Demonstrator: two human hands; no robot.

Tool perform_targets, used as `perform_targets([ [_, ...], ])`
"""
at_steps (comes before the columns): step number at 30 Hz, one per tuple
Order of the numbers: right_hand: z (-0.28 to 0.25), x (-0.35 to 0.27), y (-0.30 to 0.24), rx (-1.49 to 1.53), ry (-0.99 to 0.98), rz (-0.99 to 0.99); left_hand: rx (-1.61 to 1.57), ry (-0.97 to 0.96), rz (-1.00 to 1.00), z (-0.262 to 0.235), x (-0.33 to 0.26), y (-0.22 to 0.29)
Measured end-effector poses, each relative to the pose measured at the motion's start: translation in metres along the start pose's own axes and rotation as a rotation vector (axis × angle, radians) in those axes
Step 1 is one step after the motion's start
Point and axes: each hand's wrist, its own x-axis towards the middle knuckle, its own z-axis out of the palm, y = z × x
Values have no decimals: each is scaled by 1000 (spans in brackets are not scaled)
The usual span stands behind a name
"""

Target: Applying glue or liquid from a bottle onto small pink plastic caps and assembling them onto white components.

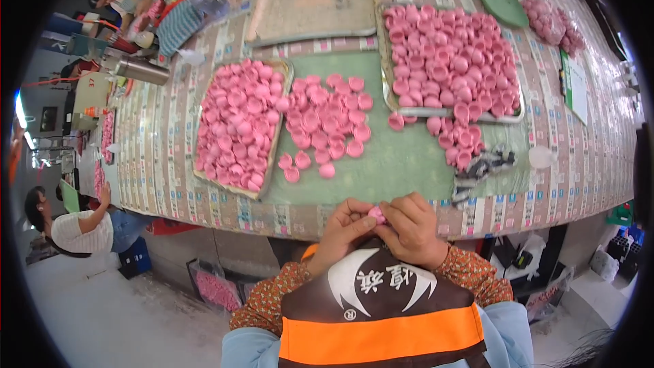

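Just above the near table edge, my left hand point(344, 230) and my right hand point(413, 229) meet, fingertips pinched together. Between them they hold a small pink plastic piece point(377, 215), mostly hidden by the fingers. Beyond my hands, a green mat point(388, 174) bears a loose pile of pink half-round cups point(328, 114). To the left stands a metal tray point(274, 151) heaped with similar pink cups point(235, 123). A larger tray point(386, 82) at the right back is also full, with several cups point(463, 143) spilled at its near edge.
A crumpled dark and grey cloth point(482, 169) lies on the mat's right side, near a white round object point(542, 157). Farther back are a flat tray point(310, 7), a green dish point(503, 4) and bagged pink pieces point(550, 24). A steel tumbler point(142, 70) lies left; two people work beyond.
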Motion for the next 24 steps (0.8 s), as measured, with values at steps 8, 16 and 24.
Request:
perform_targets([
  [8, -31, 34, 3, -93, 83, 171, 325, 96, 236, 37, 58, 57],
  [16, -97, -6, 44, -180, 800, 260, 1487, 392, 1133, 28, 212, 204],
  [24, -146, -55, 90, -189, 1287, 564, 1952, 616, 930, 3, 254, 238],
])
